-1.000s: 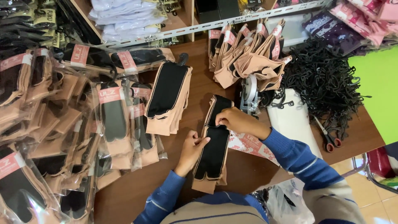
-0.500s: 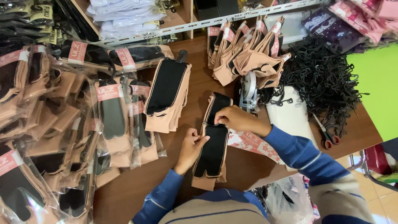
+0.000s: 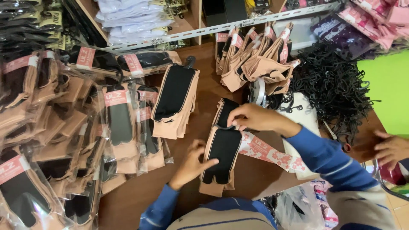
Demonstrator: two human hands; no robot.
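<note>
A pair of tan socks with black soles (image 3: 221, 153) lies flat on the brown table (image 3: 140, 200) right in front of me. My left hand (image 3: 192, 164) presses on its lower left edge, fingers spread toward the black sole. My right hand (image 3: 251, 118) pinches the upper end of the socks, where a small black hook sits. A pink label strip with a flower print (image 3: 272, 152) lies just to the right, under my right forearm.
A stack of the same socks (image 3: 175, 100) lies further back. Bagged socks with pink labels (image 3: 64, 140) crowd the left. Folded tan socks (image 3: 255, 59) and a heap of black hooks (image 3: 332, 85) sit at the back right. Another person's hand (image 3: 392, 147) rests at the right edge.
My right hand has slid up to the top end of the socks. Another person's hand has come into view at the right edge.
</note>
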